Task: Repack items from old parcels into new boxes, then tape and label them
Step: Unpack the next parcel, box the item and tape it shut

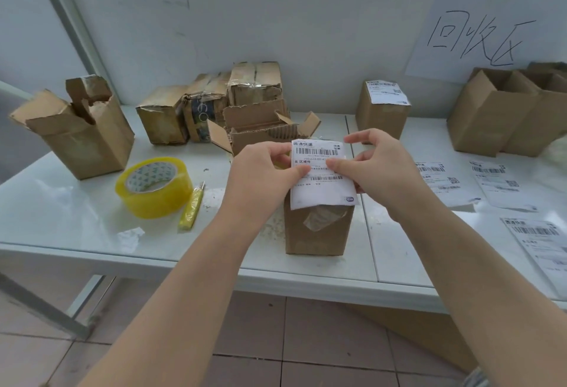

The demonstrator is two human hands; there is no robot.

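Observation:
A white shipping label (322,192) with barcodes is held over a taped brown box (317,230) at the table's front middle. My left hand (264,172) pinches the label's left edge between thumb and fingers. My right hand (380,165) pinches its right side, thumb on the printed face, upper fingers spread. The label's lower half hangs over the box's front face. A yellow tape roll (155,187) and a yellow utility knife (191,207) lie to the left of the box.
Torn old parcels (211,107) and an opened box (260,132) stand at the back, a ripped box (79,132) at the left. A labelled box (383,107) and open new boxes (503,113) stand at the right. Loose labels (491,184) lie on the white table (61,221).

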